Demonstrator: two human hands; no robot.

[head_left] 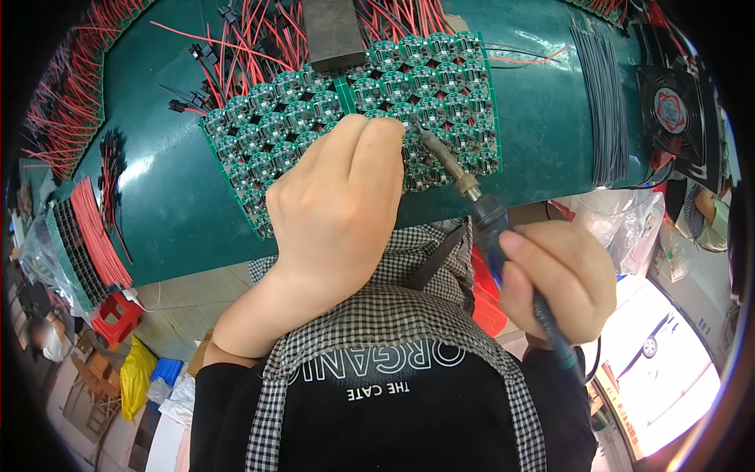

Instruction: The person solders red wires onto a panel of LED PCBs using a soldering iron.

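My right hand [554, 283] grips a soldering iron [489, 212] by its dark handle, and the tip points up and left onto a panel of green circuit boards [464, 106]. Closed over the middle of that panel is my left hand [334, 200], its fingertips close to the iron's tip. Whatever those fingers pinch is hidden behind the hand. Rows of small round boards fill the panel on both sides of my left hand. A dark metal block [334, 35] rests on the panel's far edge, with red and black wires [263, 39] bunched behind it.
The panel lies on a green tabletop [543, 141]. To the right are a bundle of grey wires [602, 102] and a black fan [668, 114]. Cut red wires [98, 232] lie at the left edge, and more wired boards [71, 102] stand at the far left.
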